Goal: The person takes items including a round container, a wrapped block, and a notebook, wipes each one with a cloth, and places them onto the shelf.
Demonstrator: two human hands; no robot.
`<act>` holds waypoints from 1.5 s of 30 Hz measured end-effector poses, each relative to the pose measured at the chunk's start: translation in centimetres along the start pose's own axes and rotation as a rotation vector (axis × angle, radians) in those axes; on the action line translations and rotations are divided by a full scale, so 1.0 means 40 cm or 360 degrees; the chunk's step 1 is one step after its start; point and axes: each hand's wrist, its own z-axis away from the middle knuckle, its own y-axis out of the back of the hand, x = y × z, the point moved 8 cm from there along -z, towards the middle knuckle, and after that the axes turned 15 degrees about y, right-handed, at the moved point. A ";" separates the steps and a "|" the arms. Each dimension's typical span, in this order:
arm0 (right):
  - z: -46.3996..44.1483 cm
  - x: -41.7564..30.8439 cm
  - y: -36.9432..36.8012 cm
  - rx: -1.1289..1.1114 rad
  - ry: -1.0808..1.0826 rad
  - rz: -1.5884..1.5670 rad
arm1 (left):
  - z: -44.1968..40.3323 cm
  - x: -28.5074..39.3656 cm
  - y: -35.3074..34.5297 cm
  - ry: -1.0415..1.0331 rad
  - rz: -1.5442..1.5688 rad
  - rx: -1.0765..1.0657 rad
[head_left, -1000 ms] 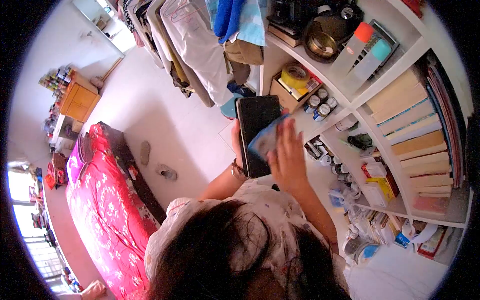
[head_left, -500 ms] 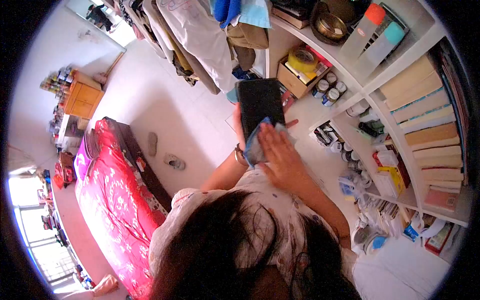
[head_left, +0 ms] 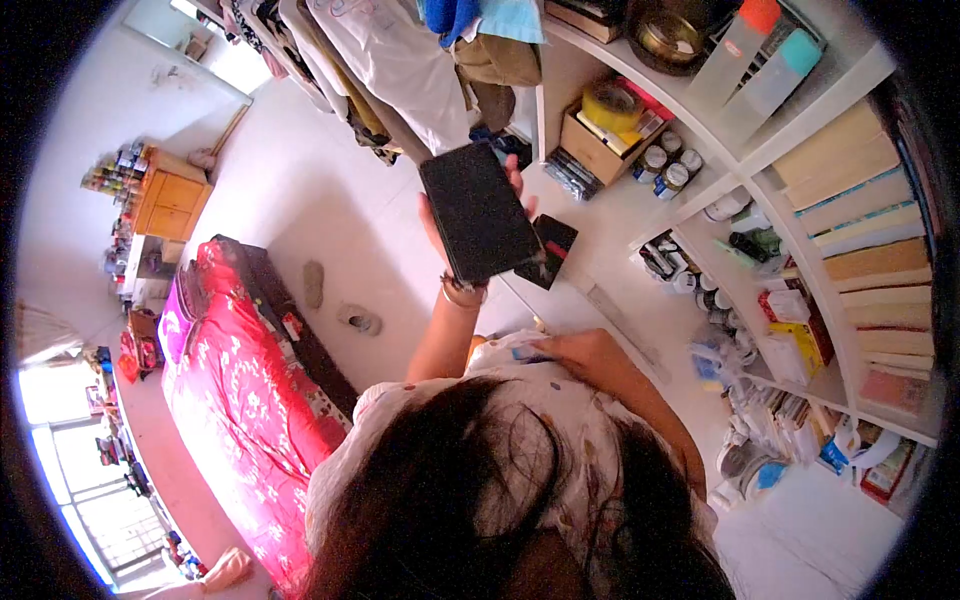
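Note:
A flat black rectangular object (head_left: 481,212) lies tilted across my left hand (head_left: 436,235), whose fingers show along both its long sides. A bracelet circles the left wrist. My right hand (head_left: 545,345) is drawn in close to my body, below the black object and apart from it. Its fingers are mostly hidden against the patterned shirt. A bit of blue cloth (head_left: 528,354) shows beside it. Behind the held object, lower down, is another dark item with a red patch (head_left: 552,250).
Shelves (head_left: 745,170) with books, jars, bottles and a small box of tape stand on the right. Hanging clothes (head_left: 390,60) are at the top. A bed with a red cover (head_left: 250,400) is on the left, with slippers (head_left: 358,320) on the floor beside it.
My right hand with the blue cloth has come off the black object and moved down to my body. The black object has turned and tilted in my left hand.

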 end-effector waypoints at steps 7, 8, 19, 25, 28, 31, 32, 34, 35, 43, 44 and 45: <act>0.282 0.252 -0.013 0.0936 -0.0965 -0.0039 | 0.016 0.065 0.391 0.0169 -0.2568 0.1146; 0.324 0.265 -0.007 0.1098 -0.1109 -0.0018 | 0.002 0.042 0.458 0.0004 -0.3074 0.1186; 0.468 0.258 -0.072 0.1048 -0.1404 0.0014 | 0.030 -0.134 0.667 0.1054 -0.4006 0.2188; 0.522 0.247 -0.038 0.1319 -0.1248 0.0435 | -0.092 -0.083 0.189 0.0066 -0.3837 0.1803; 0.507 0.211 0.027 0.1564 -0.1356 0.0110 | -0.164 -0.031 -0.265 -0.0612 -0.3451 0.0870; 0.496 0.214 0.061 0.1666 -0.1256 0.0023 | -0.214 -0.027 -0.658 -0.1513 -0.3635 0.0248; 0.479 0.215 0.072 0.1598 -0.1155 0.0049 | -0.265 -0.041 -0.739 -0.1934 -0.3540 -0.0308; 0.460 0.228 0.083 0.1537 -0.1091 0.0077 | -0.380 -0.074 -0.854 -0.2360 -0.3473 -0.0958; 0.441 0.231 0.087 0.1470 -0.1036 0.0090 | -0.439 -0.081 -0.900 -0.2061 -0.3585 -0.1003; 0.381 0.175 0.118 0.1509 -0.1009 0.0102 | -0.613 -0.087 -0.892 -0.1748 -0.4359 -0.0570; 0.386 0.172 0.120 0.1584 -0.1047 0.0041 | -0.606 -0.073 -0.907 -0.1757 -0.4357 -0.0580; 0.386 0.174 0.119 0.1593 -0.1039 0.0044 | -0.589 -0.078 -0.925 -0.1490 -0.4482 -0.0699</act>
